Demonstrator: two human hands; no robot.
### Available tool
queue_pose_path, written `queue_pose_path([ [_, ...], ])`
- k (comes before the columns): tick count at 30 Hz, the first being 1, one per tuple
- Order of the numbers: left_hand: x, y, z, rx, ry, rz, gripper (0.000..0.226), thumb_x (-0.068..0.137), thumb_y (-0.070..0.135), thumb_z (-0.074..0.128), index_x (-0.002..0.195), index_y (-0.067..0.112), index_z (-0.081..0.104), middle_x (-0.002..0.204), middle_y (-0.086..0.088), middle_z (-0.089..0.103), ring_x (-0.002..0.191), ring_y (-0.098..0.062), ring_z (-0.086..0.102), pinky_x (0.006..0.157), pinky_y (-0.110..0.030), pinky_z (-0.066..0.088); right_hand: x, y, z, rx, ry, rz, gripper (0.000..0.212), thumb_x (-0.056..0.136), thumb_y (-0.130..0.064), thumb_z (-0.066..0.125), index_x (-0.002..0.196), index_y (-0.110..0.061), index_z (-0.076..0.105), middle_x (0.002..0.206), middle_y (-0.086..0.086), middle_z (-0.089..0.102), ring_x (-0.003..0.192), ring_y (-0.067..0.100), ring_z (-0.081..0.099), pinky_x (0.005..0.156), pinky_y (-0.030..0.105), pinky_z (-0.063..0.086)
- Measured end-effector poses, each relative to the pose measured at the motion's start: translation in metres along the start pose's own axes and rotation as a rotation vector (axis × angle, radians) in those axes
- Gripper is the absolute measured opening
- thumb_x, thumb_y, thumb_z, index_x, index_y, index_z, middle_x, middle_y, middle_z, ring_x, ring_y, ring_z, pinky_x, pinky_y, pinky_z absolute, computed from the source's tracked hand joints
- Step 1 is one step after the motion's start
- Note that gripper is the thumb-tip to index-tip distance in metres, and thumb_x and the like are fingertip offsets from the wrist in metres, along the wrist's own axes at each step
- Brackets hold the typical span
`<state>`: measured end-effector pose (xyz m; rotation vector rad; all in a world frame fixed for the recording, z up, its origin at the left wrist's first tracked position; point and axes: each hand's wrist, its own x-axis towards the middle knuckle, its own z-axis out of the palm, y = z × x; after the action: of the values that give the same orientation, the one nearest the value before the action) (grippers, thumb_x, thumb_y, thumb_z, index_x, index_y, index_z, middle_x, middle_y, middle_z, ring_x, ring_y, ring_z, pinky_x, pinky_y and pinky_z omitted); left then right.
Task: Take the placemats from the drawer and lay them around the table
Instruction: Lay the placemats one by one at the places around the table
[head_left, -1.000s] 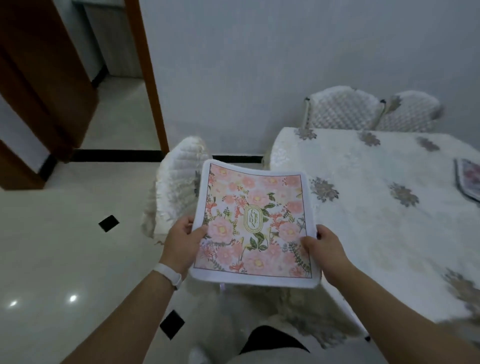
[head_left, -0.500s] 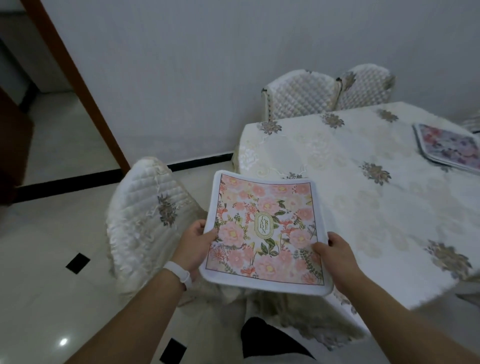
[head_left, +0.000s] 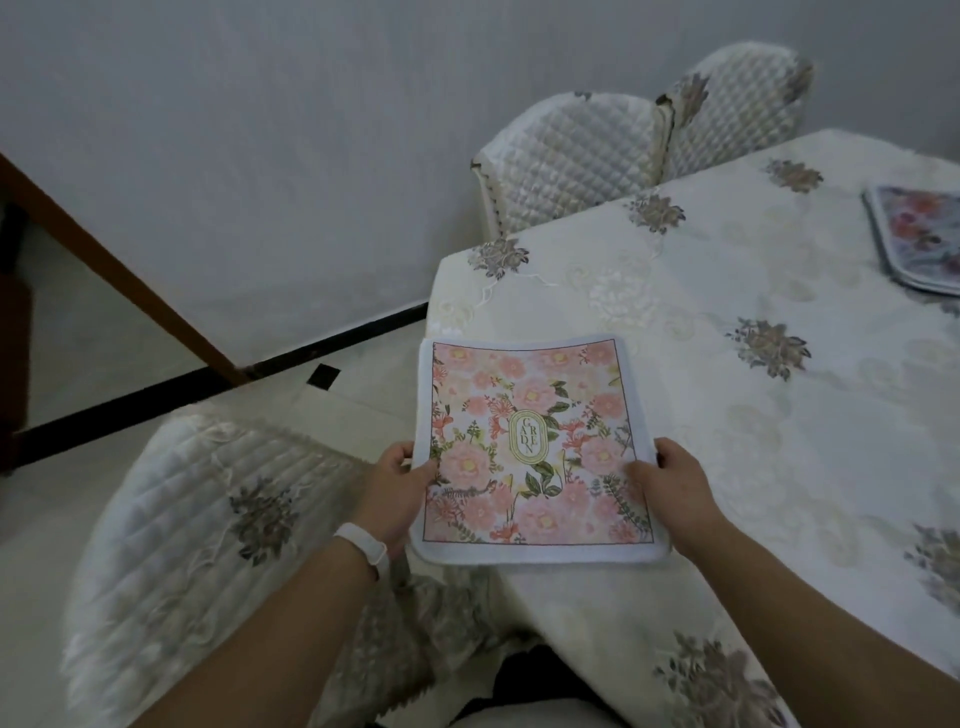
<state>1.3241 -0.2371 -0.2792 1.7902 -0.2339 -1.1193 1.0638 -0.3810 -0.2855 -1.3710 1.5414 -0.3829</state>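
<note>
Placemat (head_left: 535, 452) with pink flowers and an oval "GARDEN" label sits at the near corner of the table (head_left: 701, 322), held flat by both hands — whether it already rests on the cloth or hangs just above it cannot be told. The left hand (head_left: 397, 486) pinches its left edge, thumb on top and the other fingers underneath; a white wristband (head_left: 363, 551) circles that wrist. The right hand (head_left: 672, 491) grips the right edge the same way. The mat's near edge reaches slightly past the table's edge. A cream tablecloth (head_left: 779, 441) with grey flower motifs covers the table. A second placemat (head_left: 917, 236) lies at the far right side, cut off by the frame. One quilted chair (head_left: 208, 530) stands to the left of the corner — two more chairs (head_left: 639, 156) are tucked in at the far side against the wall.
</note>
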Motion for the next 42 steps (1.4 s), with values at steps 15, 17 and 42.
queue_pose_path([
  [15, 0.06, -0.041, 0.056, 0.12, -0.173, -0.177, 0.008, 0.095, 0.004, 0.056, 0.103, 0.005, 0.057, 0.103, -0.016, 0.067, 0.09, -0.032, 0.068, 0.076, -0.048, 0.059, 0.111, -0.003, -0.016, -0.385, 0.088, -0.03, 0.005, 0.084, -0.011, 0.055, 0.084, -0.006, 0.056, 0.073, 0.012, 0.058, 0.059, 0.021, 0.05, 0.052, 0.028, 0.037],
  [17, 0.062, -0.043, 0.054, 0.143, -0.184, -0.171, 0.006, 0.094, 0.005, 0.058, 0.1, 0.007, 0.058, 0.101, -0.015, 0.068, 0.09, -0.032, 0.068, 0.076, -0.049, 0.058, 0.115, 0.001, -0.013, -0.412, 0.101, -0.035, 0.006, 0.084, -0.011, 0.054, 0.081, -0.006, 0.053, 0.069, 0.009, 0.054, 0.057, 0.02, 0.048, 0.05, 0.027, 0.035],
  [42, 0.172, -0.004, 0.106, 1.365, -0.222, 0.778, 0.072, 0.092, 0.049, 0.025, 0.153, 0.012, 0.016, 0.161, -0.006, 0.015, 0.149, -0.02, 0.006, 0.119, -0.04, 0.001, 0.166, -0.027, 0.119, -0.933, -0.239, -0.768, 0.059, 0.1, -0.044, 0.02, 0.152, -0.017, 0.03, 0.161, 0.004, 0.024, 0.149, 0.025, 0.016, 0.121, 0.046, 0.01],
])
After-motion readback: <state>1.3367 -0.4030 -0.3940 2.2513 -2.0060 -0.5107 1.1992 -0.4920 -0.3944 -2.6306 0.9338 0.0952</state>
